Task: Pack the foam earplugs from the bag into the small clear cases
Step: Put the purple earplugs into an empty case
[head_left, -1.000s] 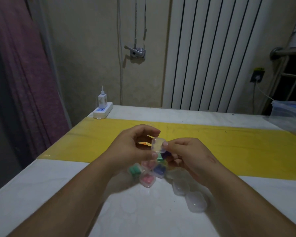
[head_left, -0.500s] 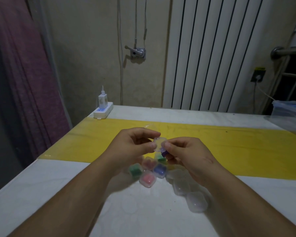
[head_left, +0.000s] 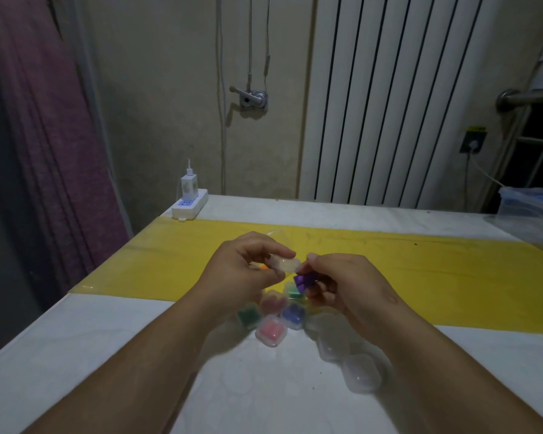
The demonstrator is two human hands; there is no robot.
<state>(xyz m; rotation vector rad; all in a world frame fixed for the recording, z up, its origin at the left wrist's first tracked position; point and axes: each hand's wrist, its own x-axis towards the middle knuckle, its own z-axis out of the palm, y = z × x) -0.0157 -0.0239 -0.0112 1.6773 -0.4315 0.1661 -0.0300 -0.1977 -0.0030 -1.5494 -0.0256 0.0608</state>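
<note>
now your left hand pinches the case above the surface, long side running left-right; your right hand grips the purple plug just below its right end, so feed it up-left.

No readable text.
The yellow label over the wall socket is too blurred to read.
</note>
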